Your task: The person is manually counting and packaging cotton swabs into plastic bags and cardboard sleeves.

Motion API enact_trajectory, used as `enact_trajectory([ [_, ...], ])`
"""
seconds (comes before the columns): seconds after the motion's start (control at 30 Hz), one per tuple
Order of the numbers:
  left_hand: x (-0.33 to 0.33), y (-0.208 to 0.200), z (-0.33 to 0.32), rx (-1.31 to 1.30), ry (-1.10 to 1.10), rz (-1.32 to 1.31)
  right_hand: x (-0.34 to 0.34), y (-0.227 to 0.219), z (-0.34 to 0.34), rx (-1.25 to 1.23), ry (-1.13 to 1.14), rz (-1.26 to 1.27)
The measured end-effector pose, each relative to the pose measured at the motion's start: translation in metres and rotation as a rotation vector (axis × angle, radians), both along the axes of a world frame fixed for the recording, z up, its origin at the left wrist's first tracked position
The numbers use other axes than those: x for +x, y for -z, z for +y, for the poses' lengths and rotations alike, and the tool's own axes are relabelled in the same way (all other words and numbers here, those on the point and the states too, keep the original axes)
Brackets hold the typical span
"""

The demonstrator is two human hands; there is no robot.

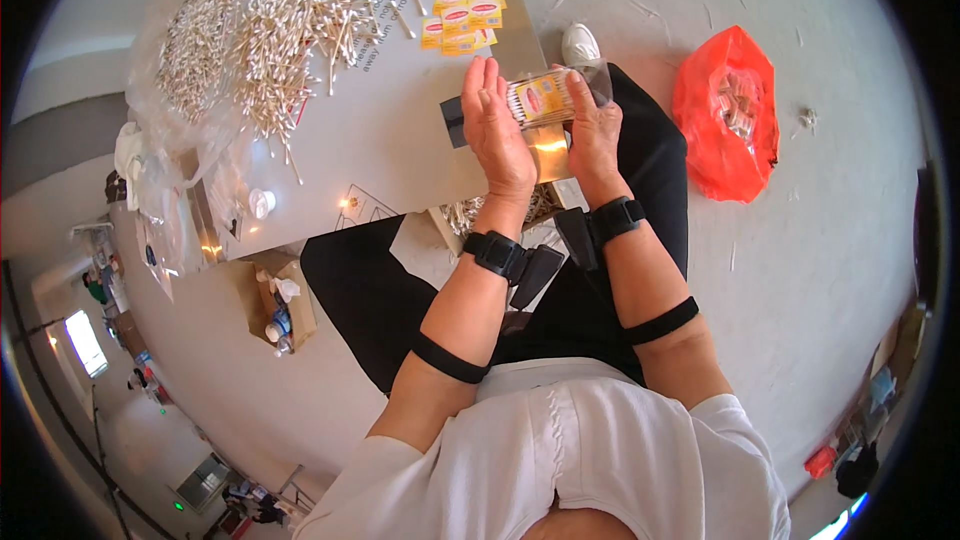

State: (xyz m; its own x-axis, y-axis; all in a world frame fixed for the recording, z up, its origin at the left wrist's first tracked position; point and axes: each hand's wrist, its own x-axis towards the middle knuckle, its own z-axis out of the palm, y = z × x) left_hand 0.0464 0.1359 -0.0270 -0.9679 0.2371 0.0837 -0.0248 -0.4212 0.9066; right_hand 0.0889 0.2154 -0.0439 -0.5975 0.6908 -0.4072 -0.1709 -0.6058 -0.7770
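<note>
A clear plastic bag of cotton swabs (518, 103) with a yellow-and-red card (541, 97) inside lies sideways between my hands, above the table's right edge. My right hand (594, 130) grips its right end, thumb on top, where loose clear film sticks out past the fingers. My left hand (493, 135) is at the other end, fingers stretched out and palm turned toward the swab tips. Whether the palm presses on them I cannot tell. Under the hands is a shiny metal piece (551, 157) at the table edge. Several yellow cards (456, 17) lie on the table beyond.
A big heap of loose cotton swabs (270, 45) covers the far left of the grey table (370, 155), partly in clear plastic. An open box of swabs (465, 215) sits below the table edge. A red bag (700, 130) with packs stands on the floor at right; a cardboard box (250, 290) is at left.
</note>
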Motion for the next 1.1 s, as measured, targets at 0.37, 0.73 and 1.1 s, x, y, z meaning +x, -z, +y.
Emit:
enact_trajectory([
  [0.37, -0.054, 0.015, -0.118, -0.342, -0.297, 0.135, 0.021, -0.013, 0.013, 1.183, 0.257, -0.396],
  [0.73, -0.192, -0.02, -0.116, -1.333, -0.432, 0.706, -0.005, -0.034, -0.085, 1.037, -0.476, -0.037],
  [1.1, -0.201, -0.004, -0.123, -1.684, -0.366, 0.769, -0.016, -0.033, -0.088, 1.186, -0.476, -0.132],
])
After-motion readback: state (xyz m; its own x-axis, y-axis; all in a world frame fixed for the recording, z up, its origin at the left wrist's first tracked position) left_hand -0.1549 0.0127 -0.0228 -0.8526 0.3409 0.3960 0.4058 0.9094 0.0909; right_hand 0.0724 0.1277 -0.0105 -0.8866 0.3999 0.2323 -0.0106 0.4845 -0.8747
